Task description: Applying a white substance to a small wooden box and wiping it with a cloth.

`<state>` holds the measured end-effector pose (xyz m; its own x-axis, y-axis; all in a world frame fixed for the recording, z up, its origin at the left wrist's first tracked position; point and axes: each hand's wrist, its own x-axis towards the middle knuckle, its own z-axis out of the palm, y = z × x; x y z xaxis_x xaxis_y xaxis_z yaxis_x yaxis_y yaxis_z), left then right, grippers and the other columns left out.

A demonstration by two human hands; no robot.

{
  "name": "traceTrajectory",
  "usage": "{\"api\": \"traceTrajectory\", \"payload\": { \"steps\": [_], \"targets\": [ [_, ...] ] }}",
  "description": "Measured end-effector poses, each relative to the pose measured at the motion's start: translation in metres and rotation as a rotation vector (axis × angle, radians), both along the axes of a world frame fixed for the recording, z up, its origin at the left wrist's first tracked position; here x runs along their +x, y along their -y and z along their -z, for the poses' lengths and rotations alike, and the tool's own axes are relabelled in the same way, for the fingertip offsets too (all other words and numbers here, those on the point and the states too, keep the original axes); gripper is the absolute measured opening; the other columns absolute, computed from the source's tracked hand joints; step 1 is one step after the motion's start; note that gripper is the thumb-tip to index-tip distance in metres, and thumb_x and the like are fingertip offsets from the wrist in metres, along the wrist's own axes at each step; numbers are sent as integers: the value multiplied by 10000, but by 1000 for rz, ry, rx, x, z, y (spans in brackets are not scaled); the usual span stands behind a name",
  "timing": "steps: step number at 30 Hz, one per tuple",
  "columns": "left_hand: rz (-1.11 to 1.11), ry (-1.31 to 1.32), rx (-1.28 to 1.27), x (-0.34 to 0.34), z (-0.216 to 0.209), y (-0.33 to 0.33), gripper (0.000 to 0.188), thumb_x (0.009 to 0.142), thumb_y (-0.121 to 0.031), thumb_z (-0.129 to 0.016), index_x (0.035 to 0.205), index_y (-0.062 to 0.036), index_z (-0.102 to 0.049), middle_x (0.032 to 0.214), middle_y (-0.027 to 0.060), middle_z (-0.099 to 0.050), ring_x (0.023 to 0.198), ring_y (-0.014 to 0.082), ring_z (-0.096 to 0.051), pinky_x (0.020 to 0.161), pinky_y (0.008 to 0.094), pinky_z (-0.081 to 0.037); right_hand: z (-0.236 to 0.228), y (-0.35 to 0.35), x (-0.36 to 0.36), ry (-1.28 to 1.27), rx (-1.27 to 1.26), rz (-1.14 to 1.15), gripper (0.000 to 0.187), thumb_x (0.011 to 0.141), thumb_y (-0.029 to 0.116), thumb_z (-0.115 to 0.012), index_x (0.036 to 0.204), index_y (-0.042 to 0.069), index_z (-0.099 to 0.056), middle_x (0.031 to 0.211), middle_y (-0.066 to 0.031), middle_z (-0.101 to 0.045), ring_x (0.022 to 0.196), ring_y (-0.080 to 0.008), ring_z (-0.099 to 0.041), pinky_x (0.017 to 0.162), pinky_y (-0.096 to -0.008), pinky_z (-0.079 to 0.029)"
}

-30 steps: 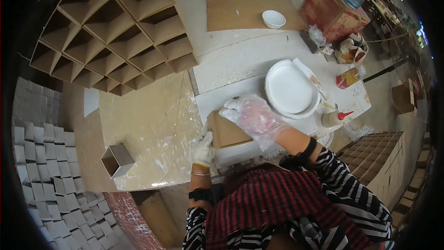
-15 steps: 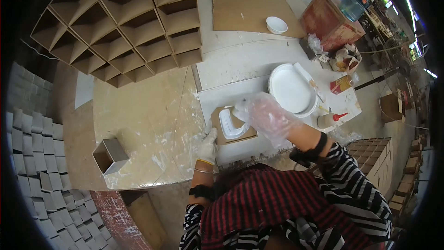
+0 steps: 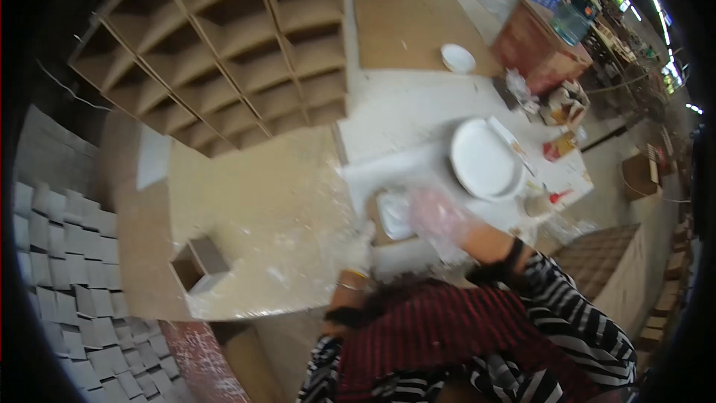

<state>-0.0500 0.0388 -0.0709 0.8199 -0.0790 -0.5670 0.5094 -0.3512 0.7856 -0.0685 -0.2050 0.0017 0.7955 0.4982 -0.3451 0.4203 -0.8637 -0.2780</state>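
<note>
A small brown board (image 3: 381,237) lies on the white-topped part of the table, in front of me. White paste (image 3: 395,216) forms a rounded loop on its face. My left hand (image 3: 356,248), in a white glove, grips the board's left edge, though motion blurs the fingers. Over the paste at the board's right side is my right hand (image 3: 441,222), inside a loose clear plastic glove. Its fingers are drawn together, and what they hold, if anything, is hidden. Beyond it stands a wide round white basin (image 3: 486,160) with a flat pale strip along its rim.
A brown compartment rack (image 3: 224,52) stands far left, with a small open box (image 3: 199,265) nearer. A white bowl (image 3: 457,58) rests on a brown sheet (image 3: 418,26). On the right are a red-tipped bottle (image 3: 538,204) and a reddish cabinet (image 3: 533,48). Pale blocks (image 3: 71,269) are stacked left.
The whole view has shifted, moving the scene right and down, with blur. The paste has gone from an open U shape to a more closed loop. My right hand has stayed beside the board.
</note>
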Motion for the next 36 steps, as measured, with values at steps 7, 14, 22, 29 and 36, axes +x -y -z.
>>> {"api": "traceTrajectory", "payload": {
  "steps": [7, 14, 22, 29, 36],
  "targets": [
    [-279, -7, -762, -21, 109, -5, 531, 912, -298, -653, 1304, 42, -536, 1276, 116, -595, 1161, 188, -534, 1030, 302, -382, 12, -11, -11, 152, 142, -97, 297, 863, 141, -530, 1127, 67, -644, 1135, -130, -658, 1014, -266, -646, 912, -363, -513],
    [-269, -152, -1004, -16, 65, -3, 506, 944, -188, -612, 1394, -22, -452, 1344, 70, -534, 1204, 184, -503, 1048, 322, -389, -26, -16, -6, 29, 72, -193, 409, 909, 298, -531, 1238, 65, -599, 1282, -143, -591, 1199, -274, -550, 1054, -353, -406],
    [165, 450, -272, -18, 107, -12, 490, 963, -218, -584, 1374, 18, -460, 1368, 88, -514, 1253, 178, -472, 1071, 301, -356, -20, -14, -13, 180, 267, -126, 352, 900, 104, -495, 1225, 19, -601, 1233, -161, -609, 1146, -291, -578, 1033, -339, -440],
    [-405, -163, -1050, -14, 89, -7, 422, 980, -115, -534, 1364, 45, -462, 1328, 103, -543, 1180, 178, -534, 1040, 288, -408, -1, -14, -15, 256, 327, -107, 333, 886, 113, -533, 1200, 56, -632, 1226, -127, -624, 1107, -269, -606, 990, -344, -480],
    [-88, -36, -169, 0, 25, -12, 414, 982, -156, -539, 1370, -18, -493, 1307, 115, -574, 1089, 172, -589, 970, 280, -445, -48, -47, -14, -211, 497, 638, 287, 876, 127, -578, 1135, 44, -668, 1147, -117, -668, 1036, -264, -643, 966, -347, -499]
  ]
}}
